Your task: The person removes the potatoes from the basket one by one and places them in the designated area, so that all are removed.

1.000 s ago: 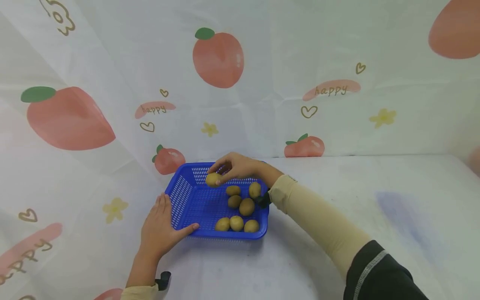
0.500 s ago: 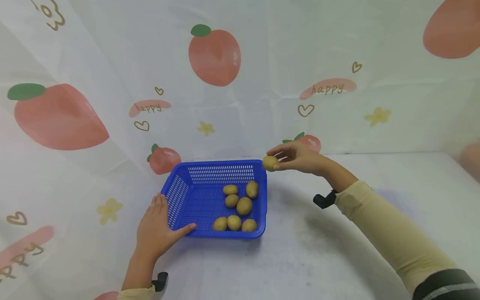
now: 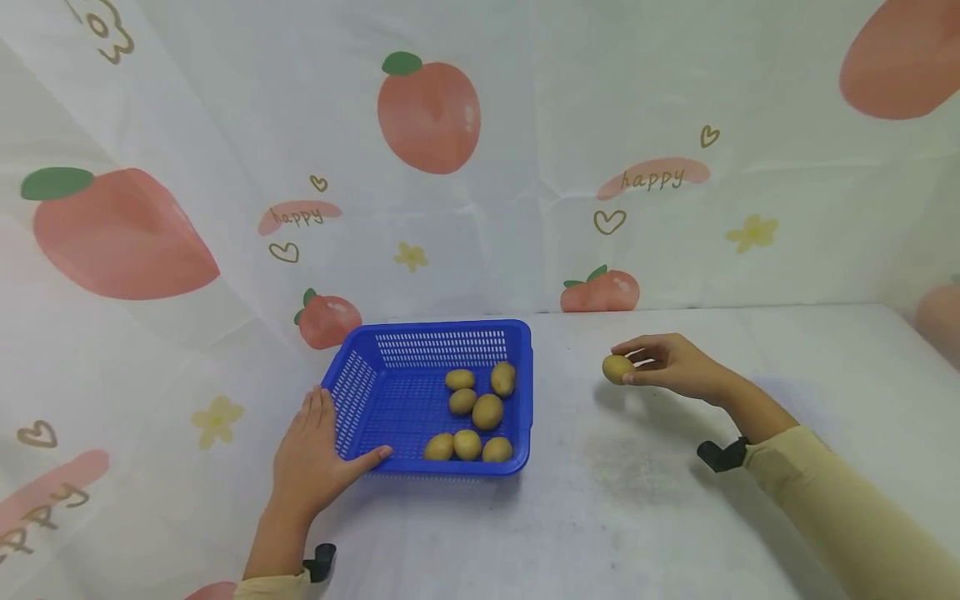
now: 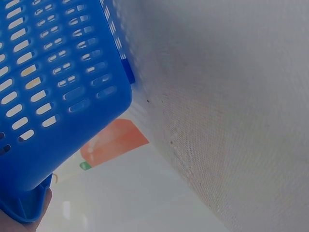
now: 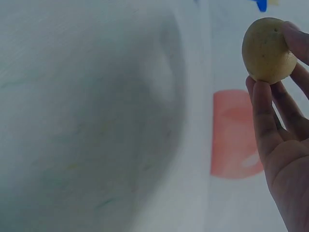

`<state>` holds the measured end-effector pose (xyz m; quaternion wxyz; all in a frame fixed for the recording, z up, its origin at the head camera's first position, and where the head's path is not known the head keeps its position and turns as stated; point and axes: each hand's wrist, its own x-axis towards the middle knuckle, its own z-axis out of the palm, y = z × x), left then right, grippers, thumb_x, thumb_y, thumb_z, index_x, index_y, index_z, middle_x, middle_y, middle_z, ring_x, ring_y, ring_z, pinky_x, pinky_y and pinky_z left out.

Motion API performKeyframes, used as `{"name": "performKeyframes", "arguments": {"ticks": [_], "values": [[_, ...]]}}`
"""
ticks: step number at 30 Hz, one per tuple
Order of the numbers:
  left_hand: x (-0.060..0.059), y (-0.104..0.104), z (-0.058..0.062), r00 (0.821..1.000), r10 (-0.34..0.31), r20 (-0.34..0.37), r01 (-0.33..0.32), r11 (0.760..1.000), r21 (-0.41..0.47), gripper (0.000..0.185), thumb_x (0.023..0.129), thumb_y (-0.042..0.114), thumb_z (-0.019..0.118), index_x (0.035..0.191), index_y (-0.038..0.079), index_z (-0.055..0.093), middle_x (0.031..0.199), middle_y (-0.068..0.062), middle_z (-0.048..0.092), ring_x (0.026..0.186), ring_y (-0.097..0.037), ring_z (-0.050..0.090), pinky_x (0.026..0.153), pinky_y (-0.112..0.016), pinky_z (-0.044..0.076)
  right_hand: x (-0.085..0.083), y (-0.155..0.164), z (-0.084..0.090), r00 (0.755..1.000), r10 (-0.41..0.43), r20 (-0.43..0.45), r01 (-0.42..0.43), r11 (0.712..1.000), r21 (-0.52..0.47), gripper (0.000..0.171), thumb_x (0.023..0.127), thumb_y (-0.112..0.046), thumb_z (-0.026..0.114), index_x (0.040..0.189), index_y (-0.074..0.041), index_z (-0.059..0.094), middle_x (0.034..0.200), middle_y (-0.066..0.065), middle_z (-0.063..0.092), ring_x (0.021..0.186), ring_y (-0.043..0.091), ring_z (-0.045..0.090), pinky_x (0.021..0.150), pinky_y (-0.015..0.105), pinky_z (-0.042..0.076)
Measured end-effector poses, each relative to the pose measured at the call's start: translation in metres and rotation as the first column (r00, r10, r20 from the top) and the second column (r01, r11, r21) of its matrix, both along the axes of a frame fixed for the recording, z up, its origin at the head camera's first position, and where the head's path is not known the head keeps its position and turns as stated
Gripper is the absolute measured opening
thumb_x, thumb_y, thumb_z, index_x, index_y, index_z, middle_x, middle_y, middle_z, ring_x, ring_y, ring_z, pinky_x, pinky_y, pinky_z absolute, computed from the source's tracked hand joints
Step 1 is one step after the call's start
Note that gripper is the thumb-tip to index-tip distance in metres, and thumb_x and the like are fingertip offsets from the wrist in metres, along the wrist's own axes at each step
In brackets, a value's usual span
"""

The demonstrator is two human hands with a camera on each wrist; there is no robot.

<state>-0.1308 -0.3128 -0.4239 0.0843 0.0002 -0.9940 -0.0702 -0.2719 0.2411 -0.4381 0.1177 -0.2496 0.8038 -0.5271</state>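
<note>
Your right hand (image 3: pixel 671 367) pinches a small potato (image 3: pixel 617 368) at the fingertips (image 5: pixel 263 92), thumb on one side, fingers curled against the other. The potato sits out over the white table (image 3: pixel 675 500), well to the right of the blue basket (image 3: pixel 525 392); whether it touches the tabletop, cannot tell. Wrist view shows the same potato (image 5: pixel 268 50) gripped between thumb and fingers, blurry cloth behind.

Your left hand (image 3: pixel 311 462) lies flat against the basket's near-left corner, fingers straight, thumb along the front rim, nothing clamped. Left wrist view shows only the slotted basket wall (image 4: pixel 53 87) up close.

Seven potatoes (image 3: pixel 487 411) lie inside the basket, bunched toward its right side: three in a row along the front wall, four behind them. The basket stands on the table, close to the peach-print backdrop (image 3: pixel 427 112) that covers the wall behind and the left side.
</note>
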Motion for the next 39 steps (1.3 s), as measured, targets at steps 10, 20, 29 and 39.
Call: {"name": "performKeyframes", "arguments": {"ticks": [10, 20, 29, 39], "values": [[0.000, -0.004, -0.005, 1.000, -0.008, -0.020, 0.009, 1.000, 0.019, 0.141, 0.081, 0.087, 0.064, 0.165, -0.012, 0.010, 0.173, -0.034, 0.014, 0.161, -0.053, 0.018, 0.128, -0.068, 0.025, 0.006, 0.030, -0.025, 0.998, -0.062, 0.002, 0.062, 0.996, 0.059, 0.051, 0.094, -0.016, 0.083, 0.138, 0.002, 0.067, 0.140, 0.024, 0.068, 0.116, 0.005, 0.069, 0.095, 0.014, 0.056], [-0.001, -0.005, -0.007, 0.999, -0.012, -0.035, 0.012, 1.000, 0.007, 0.141, 0.081, 0.087, 0.064, 0.164, -0.013, 0.011, 0.172, -0.035, 0.016, 0.160, -0.053, 0.019, 0.127, -0.069, 0.027, 0.004, 0.038, -0.033, 0.997, -0.077, 0.030, 0.074, 0.994, 0.082, 0.052, 0.095, -0.017, 0.082, 0.140, 0.004, 0.065, 0.138, 0.026, 0.068, 0.115, 0.004, 0.069, 0.091, 0.016, 0.057], [-0.001, -0.002, -0.003, 0.999, -0.009, -0.041, 0.009, 1.000, 0.007, 0.141, 0.080, 0.087, 0.065, 0.164, -0.014, 0.013, 0.172, -0.035, 0.017, 0.160, -0.054, 0.021, 0.127, -0.068, 0.027, 0.002, 0.041, -0.035, 0.996, -0.075, 0.046, 0.072, 0.994, 0.076, 0.052, 0.095, -0.017, 0.082, 0.140, 0.004, 0.065, 0.137, 0.026, 0.069, 0.113, 0.001, 0.069, 0.090, 0.016, 0.057], [0.001, -0.001, -0.002, 1.000, -0.004, -0.021, 0.004, 1.000, 0.017, 0.141, 0.081, 0.087, 0.065, 0.164, -0.013, 0.012, 0.172, -0.035, 0.015, 0.161, -0.053, 0.019, 0.128, -0.067, 0.025, 0.001, 0.043, -0.035, 0.997, -0.074, 0.036, 0.072, 0.995, 0.070, 0.049, 0.094, -0.016, 0.082, 0.136, 0.003, 0.067, 0.139, 0.027, 0.068, 0.113, -0.001, 0.068, 0.090, 0.017, 0.057]]}}
